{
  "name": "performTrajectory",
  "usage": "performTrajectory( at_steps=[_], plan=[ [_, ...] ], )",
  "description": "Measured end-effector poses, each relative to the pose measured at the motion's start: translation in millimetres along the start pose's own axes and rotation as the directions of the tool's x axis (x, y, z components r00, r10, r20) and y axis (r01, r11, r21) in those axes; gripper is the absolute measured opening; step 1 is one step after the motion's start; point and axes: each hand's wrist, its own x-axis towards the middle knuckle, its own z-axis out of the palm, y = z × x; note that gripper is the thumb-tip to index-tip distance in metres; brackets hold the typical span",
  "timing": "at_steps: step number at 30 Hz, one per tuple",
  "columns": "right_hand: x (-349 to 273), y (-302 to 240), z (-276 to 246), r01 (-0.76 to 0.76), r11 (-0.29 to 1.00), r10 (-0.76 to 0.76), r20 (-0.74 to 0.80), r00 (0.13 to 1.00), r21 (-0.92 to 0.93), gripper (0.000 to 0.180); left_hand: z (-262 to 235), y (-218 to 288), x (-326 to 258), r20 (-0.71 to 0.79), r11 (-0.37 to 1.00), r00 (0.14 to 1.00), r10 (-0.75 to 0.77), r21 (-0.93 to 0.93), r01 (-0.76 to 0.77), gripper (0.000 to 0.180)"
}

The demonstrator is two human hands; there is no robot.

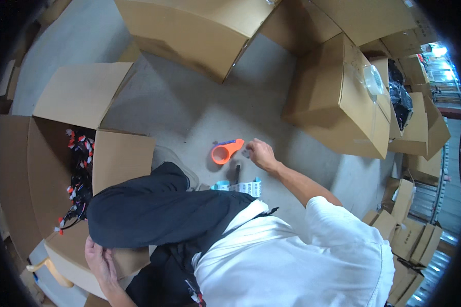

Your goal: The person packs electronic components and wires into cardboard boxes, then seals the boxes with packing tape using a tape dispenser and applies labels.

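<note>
Orange tape dispenser, brown cardboard boxes, grey floor.

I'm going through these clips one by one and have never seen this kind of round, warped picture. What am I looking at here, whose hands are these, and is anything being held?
This is one view from a wide fisheye camera worn on a person's head, looking down, so straight edges bend near the rim. No machine is involved: the white sleeve and dark trousers belong to the wearer. The right hand reaches out over the concrete floor beside an orange tape dispenser; whether its fingers pinch something small is too blurred to tell. The left hand rests on the edge of an open cardboard box holding black cables with red and white ends. A roll of labels lies near the knee. More cardboard boxes stand around.
</note>
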Motion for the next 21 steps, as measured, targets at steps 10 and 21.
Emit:
performTrajectory(
  at_steps=[10,21],
  plan=[
    [-75.0,77.2,87.8,0.403,0.871,-0.245,0.465,0.851,-0.280,0.047,-21.4,-36.3,20.7,-0.010,0.996,0.998,-0.061,-0.072,0.060,0.047],
    [-91.7,98.6,162.3,0.641,0.733,-0.490,0.477,0.730,-0.227,0.045,-4.0,-44.1,19.4,-0.130,0.997,0.990,-0.063,-0.061,0.055,0.053]
  ],
)
